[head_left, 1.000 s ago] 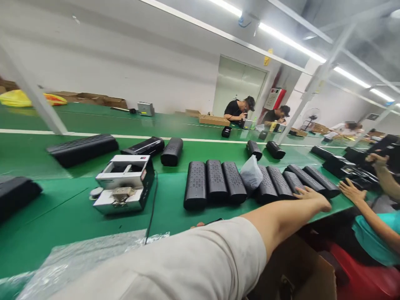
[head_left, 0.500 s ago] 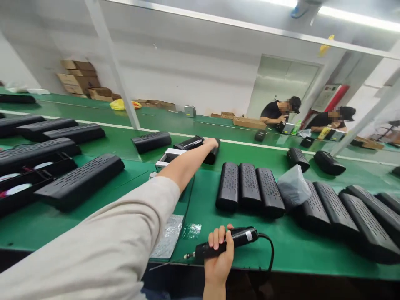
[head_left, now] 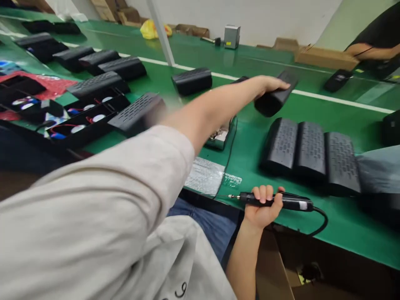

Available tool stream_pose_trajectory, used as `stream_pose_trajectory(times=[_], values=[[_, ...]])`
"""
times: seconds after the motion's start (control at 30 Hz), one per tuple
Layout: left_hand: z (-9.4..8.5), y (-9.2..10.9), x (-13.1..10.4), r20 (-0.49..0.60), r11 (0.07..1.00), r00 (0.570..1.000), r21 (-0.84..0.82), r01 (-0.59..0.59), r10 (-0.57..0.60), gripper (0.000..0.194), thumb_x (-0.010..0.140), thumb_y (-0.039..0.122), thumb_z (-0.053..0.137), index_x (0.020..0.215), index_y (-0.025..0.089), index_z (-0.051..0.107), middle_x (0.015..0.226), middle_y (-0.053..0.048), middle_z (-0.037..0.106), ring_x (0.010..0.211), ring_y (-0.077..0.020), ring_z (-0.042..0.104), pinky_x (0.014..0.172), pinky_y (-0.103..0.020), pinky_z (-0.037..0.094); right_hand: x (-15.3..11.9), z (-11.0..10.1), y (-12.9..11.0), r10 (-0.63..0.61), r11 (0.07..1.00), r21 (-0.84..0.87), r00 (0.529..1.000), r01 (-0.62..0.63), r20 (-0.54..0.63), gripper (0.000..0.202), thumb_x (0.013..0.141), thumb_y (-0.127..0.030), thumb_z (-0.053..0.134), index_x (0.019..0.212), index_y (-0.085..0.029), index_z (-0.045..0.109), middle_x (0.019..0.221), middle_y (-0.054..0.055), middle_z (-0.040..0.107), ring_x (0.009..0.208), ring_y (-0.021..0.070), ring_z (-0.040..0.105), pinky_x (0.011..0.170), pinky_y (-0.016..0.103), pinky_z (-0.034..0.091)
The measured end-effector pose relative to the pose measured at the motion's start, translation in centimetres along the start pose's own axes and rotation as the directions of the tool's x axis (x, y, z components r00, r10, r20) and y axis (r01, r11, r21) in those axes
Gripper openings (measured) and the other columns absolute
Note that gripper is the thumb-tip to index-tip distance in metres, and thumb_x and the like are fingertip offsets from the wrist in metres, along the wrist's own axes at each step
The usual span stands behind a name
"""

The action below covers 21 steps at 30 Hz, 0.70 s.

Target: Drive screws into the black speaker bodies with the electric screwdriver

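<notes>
My left hand reaches across to the far side of the bench and grips a black speaker-like housing. The housing is tilted above the green surface. Near the front edge, my right hand is wrapped round a black electric screwdriver. Its bit points left and its cable curves off to the right. Beneath my left forearm lies an open metal-framed part, mostly hidden. Three black perforated housings stand side by side, just beyond my right hand.
More black housings line the bench to the left, some opened with wires and round white parts. A silvery sheet lies at the front edge. A grey box stands at the back. A co-worker's arm shows at right.
My left hand has lifted the black housing off the bench and tilted it. The view has turned down and left. My right hand still holds the screwdriver.
</notes>
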<state>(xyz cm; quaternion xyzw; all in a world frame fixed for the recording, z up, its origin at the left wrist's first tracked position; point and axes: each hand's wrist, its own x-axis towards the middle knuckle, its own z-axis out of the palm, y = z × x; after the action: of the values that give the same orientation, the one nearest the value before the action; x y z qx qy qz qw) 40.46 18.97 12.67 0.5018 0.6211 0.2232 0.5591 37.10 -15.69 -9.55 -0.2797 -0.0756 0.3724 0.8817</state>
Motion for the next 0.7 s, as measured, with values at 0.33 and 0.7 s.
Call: stream_pose_trajectory(times=[0.33,0.7], values=[[-21.6,-9.3,-19.6,0.021,0.984,0.984,-0.028,-0.176,0.177,0.021,0.111,0.023,0.062,0.120,0.017,0.081,0.099,0.011,0.081,0.108,-0.0253,0.090,0.078,-0.048,0.066,-0.1,5.1,0.8,-0.223,0.973,0.022,0.961,0.229,-0.165,0.022,0.113,-0.014,0.045,0.109,-0.026,0.064,0.074,-0.009,0.038,0.057,0.0070,0.042,0.059,0.020,0.039],[-36.5,-28.8,-22.2,0.130,0.797,0.982,0.574,-0.187,0.137,0.089,0.105,0.055,0.009,0.173,0.026,0.058,0.140,0.015,0.076,0.136,-0.0188,0.067,0.119,-0.055,0.043,4.9,9.1,1.8,-0.350,0.928,-0.162,0.933,0.335,-0.077,0.024,0.096,-0.020,0.070,0.117,-0.026,0.060,0.075,-0.011,0.042,0.057,0.0084,0.044,0.056,0.019,0.045]])
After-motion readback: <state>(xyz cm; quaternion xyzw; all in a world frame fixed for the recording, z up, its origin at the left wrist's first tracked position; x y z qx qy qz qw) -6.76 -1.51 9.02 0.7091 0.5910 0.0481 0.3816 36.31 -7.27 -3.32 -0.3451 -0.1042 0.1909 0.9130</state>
